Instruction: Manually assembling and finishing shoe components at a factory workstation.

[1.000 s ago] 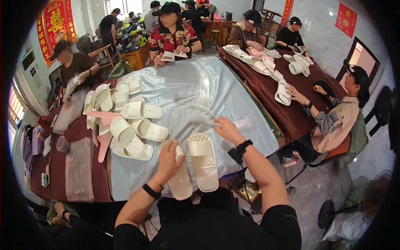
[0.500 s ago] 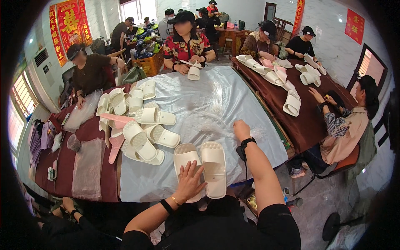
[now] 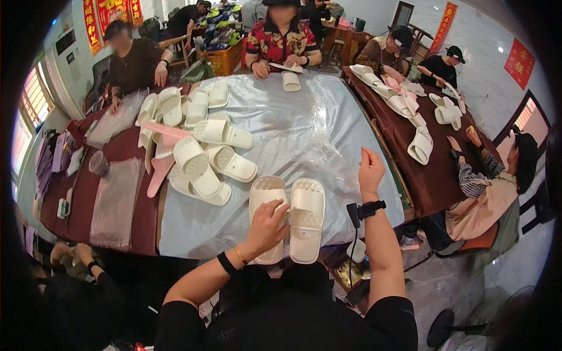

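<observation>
A pair of cream slippers (image 3: 307, 234) lies side by side at the table's near edge, toes pointing away from me. My left hand (image 3: 269, 225) rests on the left slipper (image 3: 264, 192), fingers loosely spread over its strap and inner side, not gripping it. To the right, my right hand (image 3: 370, 169) is raised above the sheet with thumb and fingers pinched together. Whatever may be between those fingertips is too small to make out. Thin clear strands (image 3: 333, 158) lie on the sheet left of that hand.
Several cream slippers (image 3: 225, 133) and pink pieces (image 3: 159, 175) are piled at the left. Clear plastic bags (image 3: 116, 205) lie on the brown cloth. Across the table a person (image 3: 283, 44) handles slippers; others work at the right table (image 3: 404, 158).
My right hand has lifted off the strands and come right and nearer, fingers pinched. My left hand's fingers have drawn closer together on the left slipper. The view has shifted.
</observation>
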`<move>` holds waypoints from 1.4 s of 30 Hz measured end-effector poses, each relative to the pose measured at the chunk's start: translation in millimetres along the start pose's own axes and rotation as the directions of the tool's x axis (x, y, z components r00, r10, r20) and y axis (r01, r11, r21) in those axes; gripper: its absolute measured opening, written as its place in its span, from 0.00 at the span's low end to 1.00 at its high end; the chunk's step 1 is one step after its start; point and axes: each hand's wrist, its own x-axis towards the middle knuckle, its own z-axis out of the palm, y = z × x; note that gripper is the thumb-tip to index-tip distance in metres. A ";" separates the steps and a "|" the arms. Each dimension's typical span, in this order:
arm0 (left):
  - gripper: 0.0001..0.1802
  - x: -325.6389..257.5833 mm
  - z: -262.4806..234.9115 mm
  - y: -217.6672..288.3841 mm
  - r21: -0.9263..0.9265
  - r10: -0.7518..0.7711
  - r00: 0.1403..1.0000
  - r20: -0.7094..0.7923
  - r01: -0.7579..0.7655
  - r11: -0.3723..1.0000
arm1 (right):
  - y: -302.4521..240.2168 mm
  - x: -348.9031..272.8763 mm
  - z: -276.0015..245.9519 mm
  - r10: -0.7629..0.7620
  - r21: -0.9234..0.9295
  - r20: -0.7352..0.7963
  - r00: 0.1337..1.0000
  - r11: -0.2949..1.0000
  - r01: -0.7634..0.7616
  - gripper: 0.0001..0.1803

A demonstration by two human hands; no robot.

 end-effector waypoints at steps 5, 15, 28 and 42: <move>0.26 30.8 5.9 3.5 -0.190 -0.048 0.999 0.005 0.048 0.981 | -13.4 -28.5 6.0 -0.040 -0.023 0.468 0.883 0.998 0.058 0.06; 0.27 103.1 80.6 -9.2 -0.460 -0.042 0.999 0.028 0.050 0.887 | -33.1 -81.4 19.3 -0.115 0.011 0.472 0.874 0.992 0.125 0.06; 0.11 111.6 93.5 -12.2 -0.216 -0.145 0.989 0.043 0.151 0.965 | -17.5 -79.9 19.5 -0.004 0.072 0.465 0.885 0.997 -0.033 0.08; 0.05 125.0 -4.9 -6.3 -0.714 -0.356 0.934 0.038 0.275 0.644 | 78.4 -56.9 42.4 -0.046 -0.216 0.496 0.867 0.961 0.175 0.11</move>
